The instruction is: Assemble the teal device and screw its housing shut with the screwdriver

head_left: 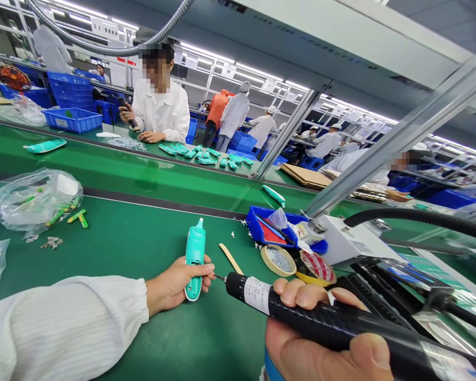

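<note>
Head view: left hand (pixel 178 286) clamped on a teal plastic housing (pixel 195 259), nearly upright above the green bench (pixel 115 254). Right hand (pixel 313 328) closed around a black electric screwdriver (pixel 301 309), its bit (pixel 221 278) just beside the left fingers (pixel 208 270); can't tell if it touches the housing. Nearby: wooden stick (pixel 230 258), tape roll (pixel 277 260) with screws, blue tray (pixel 262 225). Co-worker (pixel 161 108) across the belt holds a black tool (pixel 127 112).
</note>
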`<state>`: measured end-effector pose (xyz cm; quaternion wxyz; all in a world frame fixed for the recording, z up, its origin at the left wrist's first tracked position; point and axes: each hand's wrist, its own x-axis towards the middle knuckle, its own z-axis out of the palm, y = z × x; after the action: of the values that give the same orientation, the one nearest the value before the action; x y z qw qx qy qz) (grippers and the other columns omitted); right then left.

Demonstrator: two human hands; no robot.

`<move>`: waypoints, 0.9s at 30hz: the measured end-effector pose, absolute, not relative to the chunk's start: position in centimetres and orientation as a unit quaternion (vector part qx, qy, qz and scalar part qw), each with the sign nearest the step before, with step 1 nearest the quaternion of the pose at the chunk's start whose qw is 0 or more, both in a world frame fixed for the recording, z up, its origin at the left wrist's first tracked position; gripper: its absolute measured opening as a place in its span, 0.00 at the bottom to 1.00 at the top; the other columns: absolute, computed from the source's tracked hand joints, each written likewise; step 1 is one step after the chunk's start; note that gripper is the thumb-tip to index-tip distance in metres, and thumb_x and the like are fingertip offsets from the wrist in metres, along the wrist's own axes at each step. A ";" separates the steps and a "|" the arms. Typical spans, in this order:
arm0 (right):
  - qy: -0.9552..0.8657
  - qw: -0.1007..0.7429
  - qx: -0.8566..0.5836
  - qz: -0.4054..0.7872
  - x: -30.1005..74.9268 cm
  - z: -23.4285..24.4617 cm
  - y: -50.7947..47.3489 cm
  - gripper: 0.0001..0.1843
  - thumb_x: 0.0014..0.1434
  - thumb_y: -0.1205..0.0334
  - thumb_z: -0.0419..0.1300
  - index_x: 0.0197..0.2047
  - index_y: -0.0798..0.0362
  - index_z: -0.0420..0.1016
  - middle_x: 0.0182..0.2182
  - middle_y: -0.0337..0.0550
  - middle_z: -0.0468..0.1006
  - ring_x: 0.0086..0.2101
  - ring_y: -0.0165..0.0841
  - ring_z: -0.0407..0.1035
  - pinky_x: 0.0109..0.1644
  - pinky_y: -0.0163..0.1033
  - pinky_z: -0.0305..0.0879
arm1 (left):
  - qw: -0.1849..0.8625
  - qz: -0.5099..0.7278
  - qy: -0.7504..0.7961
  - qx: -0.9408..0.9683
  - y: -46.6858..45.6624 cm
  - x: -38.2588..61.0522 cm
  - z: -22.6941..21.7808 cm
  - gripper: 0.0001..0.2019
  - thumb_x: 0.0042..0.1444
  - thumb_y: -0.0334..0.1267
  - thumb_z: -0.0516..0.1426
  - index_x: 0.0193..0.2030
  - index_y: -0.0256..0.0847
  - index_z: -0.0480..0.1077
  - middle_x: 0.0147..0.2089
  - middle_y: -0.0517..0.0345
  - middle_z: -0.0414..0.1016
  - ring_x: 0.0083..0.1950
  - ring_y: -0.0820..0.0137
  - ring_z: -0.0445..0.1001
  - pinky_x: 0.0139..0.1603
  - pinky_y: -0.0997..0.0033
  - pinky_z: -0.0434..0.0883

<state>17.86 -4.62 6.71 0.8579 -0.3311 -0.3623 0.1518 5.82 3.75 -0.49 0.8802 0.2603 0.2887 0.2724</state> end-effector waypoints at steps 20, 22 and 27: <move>-0.375 0.842 -0.341 0.185 17.1 7.0 -5.2 0.14 0.45 0.49 0.56 0.32 0.50 0.68 0.16 0.32 0.66 0.18 0.28 0.59 0.23 0.37 0.60 | 0.881 0.248 0.266 0.302 3.5 5.7 -0.3 0.14 0.43 0.38 0.64 0.32 0.32 0.68 0.37 0.47 0.73 0.38 0.69 0.73 0.42 0.70 0.69; -0.390 0.833 -0.338 0.199 16.9 7.1 -5.7 0.15 0.45 0.48 0.56 0.32 0.50 0.68 0.16 0.32 0.67 0.18 0.28 0.59 0.23 0.37 0.60 | 0.885 0.244 0.278 0.284 3.6 5.7 -0.3 0.13 0.42 0.37 0.64 0.31 0.32 0.67 0.36 0.47 0.74 0.36 0.69 0.73 0.39 0.70 0.69; -0.417 0.818 -0.321 0.235 16.0 7.0 -6.4 0.17 0.47 0.47 0.57 0.35 0.49 0.68 0.18 0.33 0.68 0.19 0.28 0.60 0.24 0.37 0.60 | 0.877 0.263 0.300 0.269 3.9 5.8 -0.8 0.11 0.45 0.35 0.62 0.29 0.34 0.64 0.25 0.59 0.69 0.23 0.77 0.67 0.28 0.74 0.67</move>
<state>16.03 -6.41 7.00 0.8177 -0.3205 -0.4166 0.2346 5.76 3.88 -0.80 0.8767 0.2687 0.3004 0.2626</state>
